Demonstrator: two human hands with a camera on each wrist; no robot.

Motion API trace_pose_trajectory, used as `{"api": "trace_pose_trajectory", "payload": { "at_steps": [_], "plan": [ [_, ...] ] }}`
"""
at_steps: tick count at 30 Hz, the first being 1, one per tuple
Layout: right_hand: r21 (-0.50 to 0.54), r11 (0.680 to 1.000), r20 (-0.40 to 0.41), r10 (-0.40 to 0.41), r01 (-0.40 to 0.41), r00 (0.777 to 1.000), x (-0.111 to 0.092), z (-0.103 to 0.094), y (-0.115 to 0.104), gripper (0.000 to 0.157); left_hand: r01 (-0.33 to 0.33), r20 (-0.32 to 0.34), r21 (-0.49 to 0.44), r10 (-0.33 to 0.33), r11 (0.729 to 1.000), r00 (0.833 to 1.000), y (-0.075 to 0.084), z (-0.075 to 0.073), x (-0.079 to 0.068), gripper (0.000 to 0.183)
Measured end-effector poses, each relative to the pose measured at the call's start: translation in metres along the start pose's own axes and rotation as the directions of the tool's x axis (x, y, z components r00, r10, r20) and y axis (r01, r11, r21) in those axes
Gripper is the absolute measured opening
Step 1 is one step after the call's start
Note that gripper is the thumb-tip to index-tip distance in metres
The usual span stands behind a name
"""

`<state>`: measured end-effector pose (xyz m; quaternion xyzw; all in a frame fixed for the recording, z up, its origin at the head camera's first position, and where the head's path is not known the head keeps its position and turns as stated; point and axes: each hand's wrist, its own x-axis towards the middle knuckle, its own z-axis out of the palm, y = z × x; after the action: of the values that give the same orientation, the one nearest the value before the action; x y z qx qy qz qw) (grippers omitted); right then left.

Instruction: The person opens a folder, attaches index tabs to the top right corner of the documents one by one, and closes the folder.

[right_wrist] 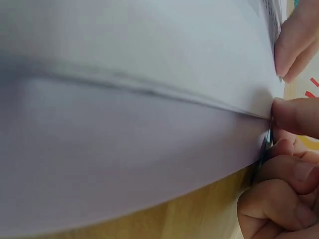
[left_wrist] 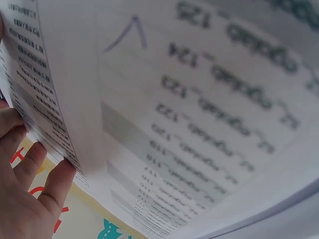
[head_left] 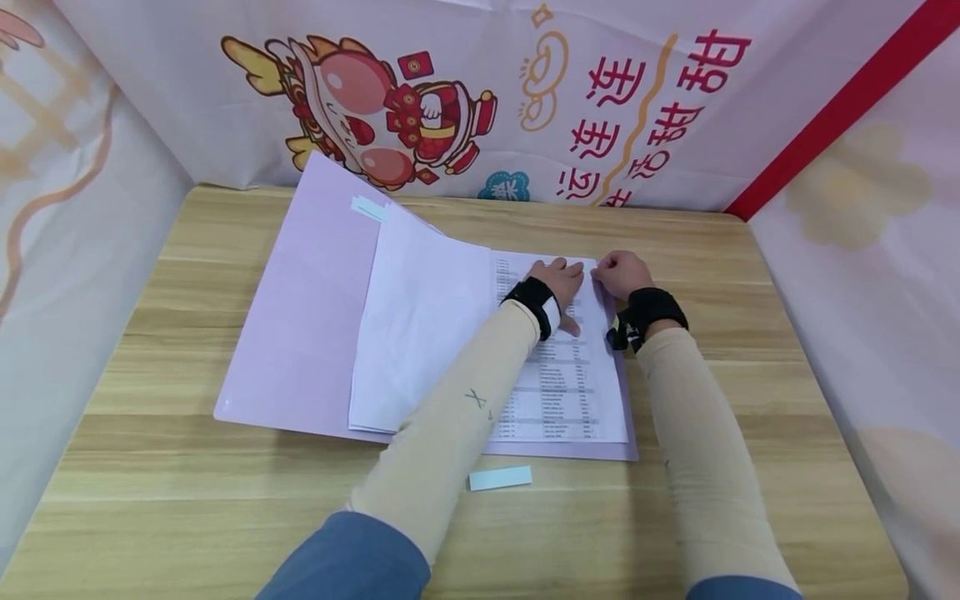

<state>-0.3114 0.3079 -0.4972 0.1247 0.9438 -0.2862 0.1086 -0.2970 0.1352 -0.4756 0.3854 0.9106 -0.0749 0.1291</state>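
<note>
A light purple folder (head_left: 292,333) lies spread on the table, its left cover raised. Inside it, a blank white page (head_left: 427,308) is turned to the left, and a printed sheet (head_left: 558,408) with rows of text lies on the right. My left hand (head_left: 557,287) rests on the upper part of this sheet with its fingers spread. At the sheet's top right corner, my right hand (head_left: 624,273) pinches the paper edge between thumb and curled fingers (right_wrist: 279,174). A narrow dark strip shows by those fingers in the right wrist view; its kind is unclear.
A pale blue paper strip (head_left: 500,477) lies on the wooden table (head_left: 225,517) in front of the folder. Similar strips (head_left: 369,208) show at the raised cover's inner side. A printed cloth (head_left: 465,92) hangs behind the table, and cloth walls flank both sides.
</note>
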Motion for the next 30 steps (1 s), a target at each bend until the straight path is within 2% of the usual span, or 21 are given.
{"api": "trace_pose_trajectory", "payload": {
  "at_steps": [10,13,20,24,30],
  "plan": [
    [-0.030,1.000,-0.051,-0.012,0.011,0.999,0.004,0.002,-0.002,0.024,-0.002,-0.051,-0.020,0.001,1.000,0.999,-0.002,0.007,0.007,0.101],
    [-0.038,0.999,-0.077,-0.006,0.003,0.997,0.004,0.003,-0.003,0.024,-0.012,-0.050,-0.029,0.010,1.000,0.999,-0.001,0.005,0.004,0.099],
    [-0.030,1.000,-0.101,-0.002,-0.001,0.995,0.009,0.004,0.000,0.026,-0.021,-0.102,-0.049,0.016,0.999,0.995,0.000,-0.003,-0.010,0.091],
    [-0.029,1.000,-0.075,-0.006,0.003,0.997,0.012,0.004,0.002,0.025,-0.016,-0.099,-0.056,0.010,0.998,0.995,0.000,-0.005,-0.012,0.094],
    [-0.038,0.999,-0.050,-0.008,0.006,0.999,0.011,0.003,0.005,0.024,-0.013,-0.064,-0.058,0.009,0.998,0.998,-0.001,0.004,-0.002,0.099]
  ]
}}
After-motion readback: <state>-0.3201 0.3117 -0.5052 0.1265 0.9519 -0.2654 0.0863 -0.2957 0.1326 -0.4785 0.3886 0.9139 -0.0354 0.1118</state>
